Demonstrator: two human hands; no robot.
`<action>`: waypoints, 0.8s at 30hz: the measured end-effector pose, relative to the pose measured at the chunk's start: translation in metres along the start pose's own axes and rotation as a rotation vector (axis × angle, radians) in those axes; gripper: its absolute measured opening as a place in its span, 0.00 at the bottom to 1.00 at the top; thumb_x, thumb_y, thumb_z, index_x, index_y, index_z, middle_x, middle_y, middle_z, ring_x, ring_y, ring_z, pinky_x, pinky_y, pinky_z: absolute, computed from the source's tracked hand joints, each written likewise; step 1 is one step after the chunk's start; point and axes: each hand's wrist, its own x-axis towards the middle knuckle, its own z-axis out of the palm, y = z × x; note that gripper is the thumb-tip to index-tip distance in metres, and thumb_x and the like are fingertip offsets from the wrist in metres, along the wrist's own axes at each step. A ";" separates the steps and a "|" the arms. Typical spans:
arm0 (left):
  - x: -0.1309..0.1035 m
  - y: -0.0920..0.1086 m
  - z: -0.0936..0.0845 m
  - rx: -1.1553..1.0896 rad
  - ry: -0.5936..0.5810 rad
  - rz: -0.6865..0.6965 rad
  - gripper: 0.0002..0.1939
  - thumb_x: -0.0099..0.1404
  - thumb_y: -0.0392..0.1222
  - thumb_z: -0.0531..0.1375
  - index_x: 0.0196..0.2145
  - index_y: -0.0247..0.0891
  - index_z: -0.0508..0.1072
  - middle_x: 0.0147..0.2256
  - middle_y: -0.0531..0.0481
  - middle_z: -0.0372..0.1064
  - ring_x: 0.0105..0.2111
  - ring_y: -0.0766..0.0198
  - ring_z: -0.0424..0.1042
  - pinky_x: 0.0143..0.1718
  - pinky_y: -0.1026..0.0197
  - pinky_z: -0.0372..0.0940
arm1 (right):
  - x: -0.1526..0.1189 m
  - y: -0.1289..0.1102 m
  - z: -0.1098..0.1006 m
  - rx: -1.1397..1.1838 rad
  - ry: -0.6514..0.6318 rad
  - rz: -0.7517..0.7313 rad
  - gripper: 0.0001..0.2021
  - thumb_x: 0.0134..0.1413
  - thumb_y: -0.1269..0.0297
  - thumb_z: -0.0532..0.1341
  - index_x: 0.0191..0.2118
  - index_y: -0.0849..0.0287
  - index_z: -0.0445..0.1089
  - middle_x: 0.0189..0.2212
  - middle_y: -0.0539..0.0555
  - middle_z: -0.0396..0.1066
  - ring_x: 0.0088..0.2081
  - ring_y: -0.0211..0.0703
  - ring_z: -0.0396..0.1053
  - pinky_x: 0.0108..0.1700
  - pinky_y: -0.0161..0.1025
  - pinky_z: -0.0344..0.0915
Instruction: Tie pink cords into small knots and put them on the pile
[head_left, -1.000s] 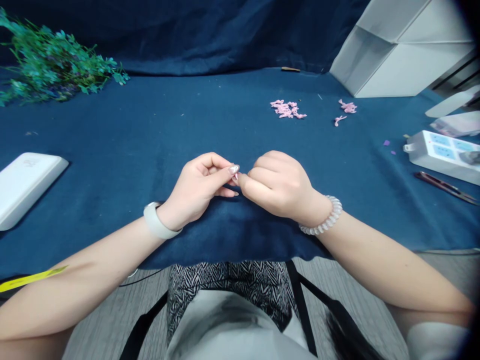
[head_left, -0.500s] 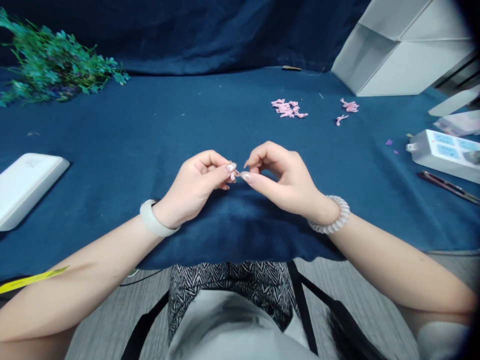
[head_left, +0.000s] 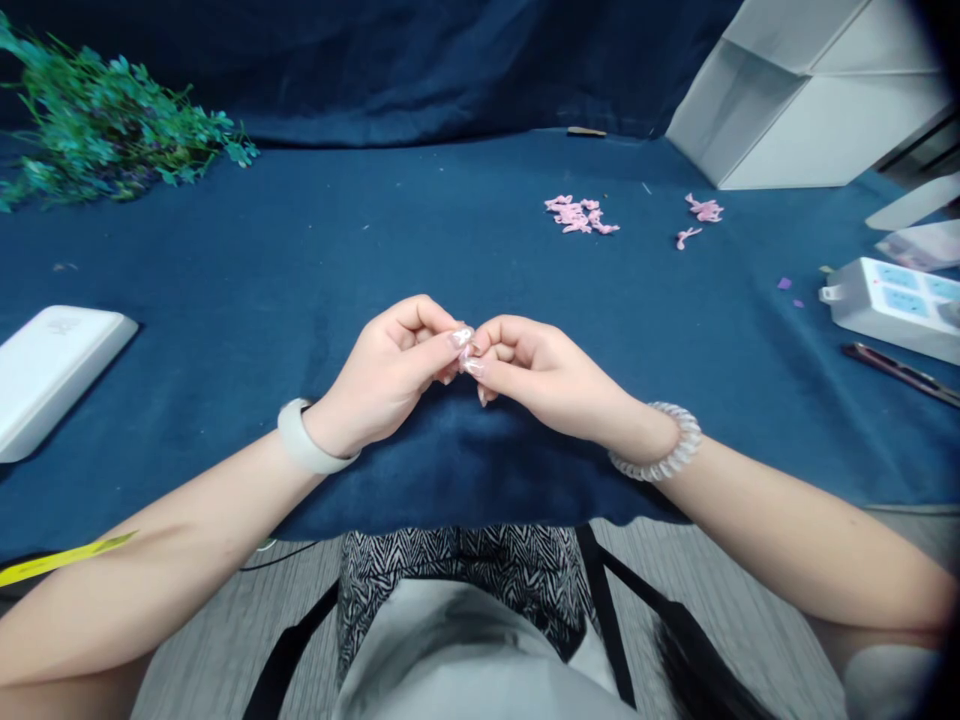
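Note:
My left hand point(head_left: 397, 372) is pinched at the middle of the blue cloth's near part, with a tiny pink piece point(head_left: 466, 353) showing at its fingertips. Against those fingertips lie the closed thumb and forefinger of my right hand point(head_left: 540, 372), touching the same small piece. Most of the piece is hidden by the fingers. Farther back on the blue cloth point(head_left: 420, 230) is a cluster of pink knotted pieces point(head_left: 579, 214), and a smaller pink group point(head_left: 703, 209) sits to its right with a single pink piece point(head_left: 686, 237) just in front.
Green artificial plants point(head_left: 120, 130) fill the back left. A white box-shaped device point(head_left: 64, 370) lies at the left edge. On the right are a white shelf unit point(head_left: 810, 130), a power strip point(head_left: 892, 305), dark tweezers point(head_left: 900, 370) and purple scraps point(head_left: 784, 284).
My right thumb and forefinger have closed together and moved left against my left fingertips. My left hand has barely moved.

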 end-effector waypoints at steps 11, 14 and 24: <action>0.003 0.001 0.001 -0.138 -0.030 -0.062 0.10 0.55 0.37 0.67 0.24 0.35 0.67 0.23 0.55 0.68 0.22 0.72 0.65 0.22 0.69 0.59 | 0.004 0.007 0.003 0.325 -0.038 0.090 0.06 0.55 0.67 0.61 0.33 0.61 0.62 0.21 0.45 0.67 0.23 0.28 0.65 0.30 0.29 0.66; 0.003 0.002 0.001 -0.164 -0.042 -0.095 0.10 0.55 0.37 0.66 0.24 0.36 0.67 0.23 0.56 0.67 0.22 0.72 0.65 0.22 0.68 0.59 | 0.004 0.006 0.002 0.307 -0.042 0.101 0.05 0.58 0.68 0.59 0.33 0.61 0.62 0.21 0.45 0.67 0.24 0.30 0.66 0.31 0.30 0.68; 0.002 -0.001 0.003 -0.101 -0.028 -0.030 0.11 0.53 0.38 0.68 0.25 0.37 0.67 0.23 0.55 0.70 0.22 0.72 0.66 0.23 0.68 0.61 | 0.001 -0.001 0.008 0.138 0.073 0.036 0.04 0.57 0.73 0.57 0.31 0.62 0.62 0.18 0.45 0.68 0.21 0.29 0.68 0.28 0.27 0.68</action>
